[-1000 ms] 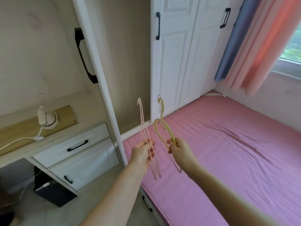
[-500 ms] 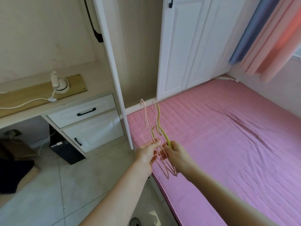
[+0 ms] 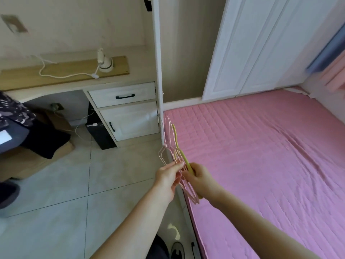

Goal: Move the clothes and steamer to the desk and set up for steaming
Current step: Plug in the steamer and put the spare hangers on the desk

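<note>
Both hands hold a bunch of empty clothes hangers over the edge of the pink bed [image 3: 261,156]. My left hand [image 3: 169,177] pinches the thin pink hangers [image 3: 168,139], and my right hand [image 3: 198,176] grips the yellow hanger [image 3: 176,141]. Their hooks point up and away from me. The desk [image 3: 115,79] stands at the upper left, with a small white device [image 3: 105,62] and its white cable on a wooden board. Dark patterned clothes [image 3: 13,113] lie at the far left edge. No steamer is clearly recognisable.
A tall white wardrobe panel [image 3: 156,62] stands between desk and bed. Two white drawers [image 3: 123,96] sit under the desk, beside a black box [image 3: 100,133] and cables. White wardrobe doors [image 3: 252,49] rise behind the bed. Tiled floor [image 3: 74,184] stretches to the left.
My hands came together, so the pink and yellow hangers now form one bunch. The view tilted down and left, showing more floor, the desk underside and the dark clothes.
</note>
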